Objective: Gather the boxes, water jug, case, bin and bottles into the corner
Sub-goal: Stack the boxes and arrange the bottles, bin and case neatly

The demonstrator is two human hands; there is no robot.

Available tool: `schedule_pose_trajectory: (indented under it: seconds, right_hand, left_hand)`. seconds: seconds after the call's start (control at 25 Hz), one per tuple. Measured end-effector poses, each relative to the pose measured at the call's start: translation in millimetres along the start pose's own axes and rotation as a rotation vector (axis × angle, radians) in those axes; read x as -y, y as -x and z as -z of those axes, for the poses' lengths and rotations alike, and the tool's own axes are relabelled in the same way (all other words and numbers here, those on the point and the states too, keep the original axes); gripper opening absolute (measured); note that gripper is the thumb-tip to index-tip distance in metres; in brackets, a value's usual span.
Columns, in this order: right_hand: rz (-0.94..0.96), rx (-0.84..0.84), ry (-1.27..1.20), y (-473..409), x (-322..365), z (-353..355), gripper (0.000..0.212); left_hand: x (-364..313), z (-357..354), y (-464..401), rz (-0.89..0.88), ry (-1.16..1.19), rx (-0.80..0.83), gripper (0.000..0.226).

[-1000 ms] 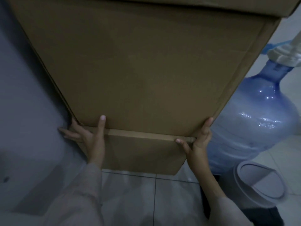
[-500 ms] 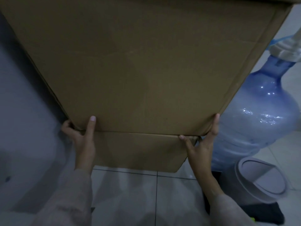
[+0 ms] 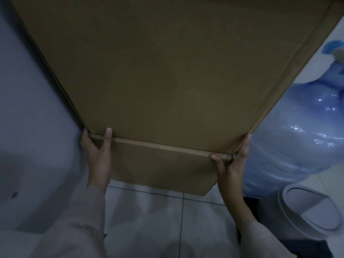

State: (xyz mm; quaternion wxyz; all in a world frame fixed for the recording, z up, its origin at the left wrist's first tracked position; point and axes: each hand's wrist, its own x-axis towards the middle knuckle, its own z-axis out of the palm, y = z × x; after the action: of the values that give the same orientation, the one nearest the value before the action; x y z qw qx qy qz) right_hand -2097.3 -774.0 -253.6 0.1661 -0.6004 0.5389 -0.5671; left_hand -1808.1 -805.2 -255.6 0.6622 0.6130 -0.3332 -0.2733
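Observation:
A big brown cardboard box (image 3: 167,71) fills most of the view, tilted toward me with a bottom flap (image 3: 163,164) hanging down. My left hand (image 3: 98,155) grips its lower left corner, thumb on the front face. My right hand (image 3: 232,164) grips the lower right corner. A large blue water jug (image 3: 301,136) stands right beside the box on the right. A white bin (image 3: 309,211) with a swing lid sits in front of the jug at lower right.
A pale wall (image 3: 33,127) runs close along the left of the box. Grey floor tiles (image 3: 149,220) lie below the box, between my sleeves. Something dark (image 3: 251,202) lies on the floor by the bin.
The box has come nearer and fills more of the view. Both hands have shifted their grip slightly on the bottom corners. The jug's cap has slid toward the right edge.

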Motion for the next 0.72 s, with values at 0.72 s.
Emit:
schedule_pose_trajectory:
  seconds: [0.72]
  right_hand:
    - [-0.073, -0.008, -0.058, -7.9, 2.0, 29.0, 0.117]
  left_hand:
    - [-8.9, -13.1, 22.7, -0.01, 0.035, 0.063, 0.083]
